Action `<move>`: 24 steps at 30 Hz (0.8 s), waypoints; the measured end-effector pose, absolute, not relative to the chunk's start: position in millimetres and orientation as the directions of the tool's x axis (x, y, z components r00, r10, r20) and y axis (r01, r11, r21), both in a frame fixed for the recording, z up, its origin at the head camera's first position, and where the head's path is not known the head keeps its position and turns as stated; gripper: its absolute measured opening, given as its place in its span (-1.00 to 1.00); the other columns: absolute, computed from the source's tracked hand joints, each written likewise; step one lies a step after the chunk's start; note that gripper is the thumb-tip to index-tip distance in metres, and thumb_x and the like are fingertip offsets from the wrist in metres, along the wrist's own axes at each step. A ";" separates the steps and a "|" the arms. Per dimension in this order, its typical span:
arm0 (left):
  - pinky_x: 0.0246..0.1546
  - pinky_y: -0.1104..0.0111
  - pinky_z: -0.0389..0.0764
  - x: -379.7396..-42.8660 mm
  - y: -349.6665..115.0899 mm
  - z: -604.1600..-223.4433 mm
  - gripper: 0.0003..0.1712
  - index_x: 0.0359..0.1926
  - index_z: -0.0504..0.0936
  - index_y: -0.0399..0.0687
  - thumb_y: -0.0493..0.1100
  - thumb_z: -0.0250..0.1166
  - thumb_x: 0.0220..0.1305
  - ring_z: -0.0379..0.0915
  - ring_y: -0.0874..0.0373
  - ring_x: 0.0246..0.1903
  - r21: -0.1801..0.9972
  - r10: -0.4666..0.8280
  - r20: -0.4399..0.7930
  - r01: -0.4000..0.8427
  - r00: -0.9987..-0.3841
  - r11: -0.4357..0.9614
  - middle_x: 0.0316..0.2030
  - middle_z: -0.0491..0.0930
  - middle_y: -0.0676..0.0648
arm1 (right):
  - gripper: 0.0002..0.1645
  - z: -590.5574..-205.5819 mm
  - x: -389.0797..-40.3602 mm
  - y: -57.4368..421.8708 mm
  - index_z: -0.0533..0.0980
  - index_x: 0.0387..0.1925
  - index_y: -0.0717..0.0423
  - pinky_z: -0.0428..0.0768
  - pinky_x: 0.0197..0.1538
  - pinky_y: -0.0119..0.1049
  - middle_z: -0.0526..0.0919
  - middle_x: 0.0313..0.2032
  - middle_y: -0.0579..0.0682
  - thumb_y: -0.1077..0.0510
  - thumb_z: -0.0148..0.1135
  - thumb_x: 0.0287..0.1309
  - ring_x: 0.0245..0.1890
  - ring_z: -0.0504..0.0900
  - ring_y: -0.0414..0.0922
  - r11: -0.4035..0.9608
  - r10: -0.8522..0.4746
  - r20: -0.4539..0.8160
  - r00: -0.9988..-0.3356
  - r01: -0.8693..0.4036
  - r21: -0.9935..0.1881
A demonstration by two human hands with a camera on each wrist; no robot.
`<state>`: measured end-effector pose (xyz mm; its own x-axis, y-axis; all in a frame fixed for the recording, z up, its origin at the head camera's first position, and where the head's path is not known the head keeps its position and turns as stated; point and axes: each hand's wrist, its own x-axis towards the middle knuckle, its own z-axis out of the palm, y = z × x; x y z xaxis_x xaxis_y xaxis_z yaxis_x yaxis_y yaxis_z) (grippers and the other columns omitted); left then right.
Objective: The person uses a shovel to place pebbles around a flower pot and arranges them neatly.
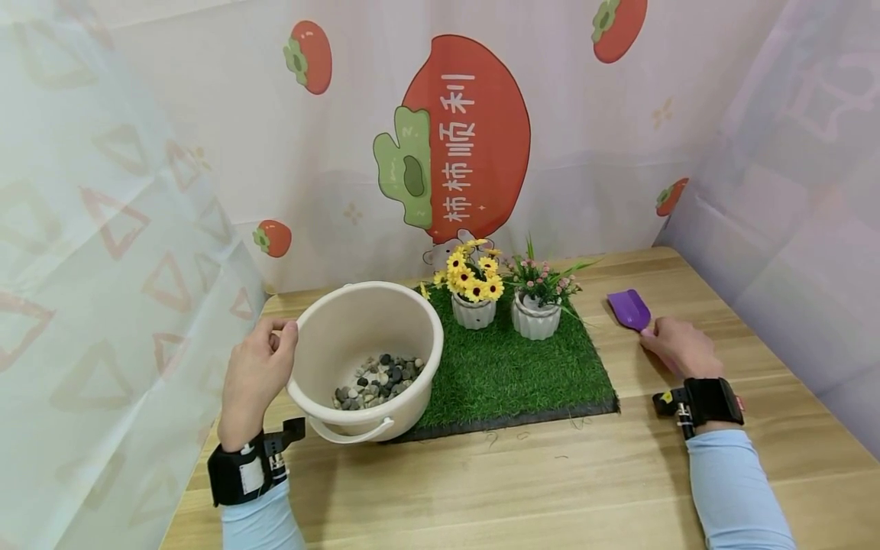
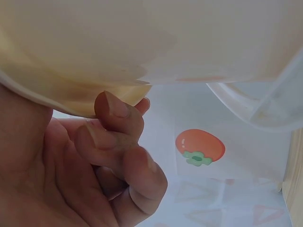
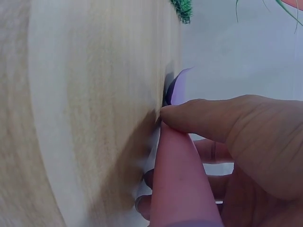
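Observation:
At the left, a cream bucket (image 1: pixel 326 336) stands tilted toward me on the table, with grey, black and white pebbles (image 1: pixel 378 380) lying inside. My left hand (image 1: pixel 258 368) grips its left rim; in the left wrist view the fingers (image 2: pixel 142 177) curl beneath the lip. Over on the right, my right hand (image 1: pixel 684 347) holds a small toy shovel with a purple scoop (image 1: pixel 629 309). The right wrist view shows the shovel's pink handle (image 3: pixel 182 175) low beside the tabletop, thumb along one side and fingers around the other. Part of the scoop is hidden there.
Artificial turf (image 1: pixel 509 378) lies right of the bucket, partly behind it. A pot of yellow flowers (image 1: pixel 473 312) and a pot of pink flowers (image 1: pixel 536 319) stand on it. The bucket's handle (image 1: pixel 354 435) hangs at the front. Printed curtains (image 1: pixel 330 168) enclose the wooden table (image 1: pixel 495 496).

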<state>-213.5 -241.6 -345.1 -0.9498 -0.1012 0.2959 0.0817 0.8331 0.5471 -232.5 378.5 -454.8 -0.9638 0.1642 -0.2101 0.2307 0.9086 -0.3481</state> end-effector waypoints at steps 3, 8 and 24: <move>-0.54 0.31 0.38 -213.0 -241.3 -345.1 -0.45 0.10 0.54 -0.18 0.15 -0.10 0.50 0.49 0.07 -0.53 0.551 -0.105 0.296 0.080 -0.950 0.831 -0.45 0.62 -0.18 | -0.55 -454.0 -231.1 377.3 0.33 -0.42 0.13 0.24 -0.32 -0.09 0.32 -0.56 0.02 -0.15 -0.07 0.40 -0.49 0.38 -0.03 0.907 0.167 -0.201 -0.965 0.231 -0.352; -0.55 0.31 0.39 -212.5 -241.2 -345.8 -0.45 0.10 0.55 -0.18 0.15 -0.10 0.50 0.54 0.02 -0.50 0.556 -0.112 0.301 0.080 -0.947 0.827 -0.41 0.65 -0.21 | -0.55 -452.4 -230.5 377.2 0.32 -0.43 0.13 0.23 -0.31 -0.07 0.30 -0.56 0.01 -0.14 -0.07 0.40 -0.48 0.37 -0.03 0.908 0.171 -0.192 -0.966 0.230 -0.350; -0.56 0.31 0.37 -214.2 -239.9 -346.5 -0.42 0.13 0.52 -0.19 0.16 -0.14 0.51 0.43 0.08 -0.59 0.540 -0.108 0.287 0.068 -0.952 0.839 -0.49 0.57 -0.17 | -0.56 -445.3 -231.0 378.5 0.36 -0.43 0.16 0.28 -0.35 -0.08 0.33 -0.56 0.03 -0.12 -0.06 0.39 -0.48 0.39 -0.02 0.917 0.156 -0.198 -0.968 0.217 -0.335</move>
<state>-214.2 -239.9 -346.5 -0.9517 -0.1081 0.2873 0.0679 0.8388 0.5403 -231.0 378.5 -445.3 -0.9676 0.1561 -0.1985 0.2167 0.9170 -0.3349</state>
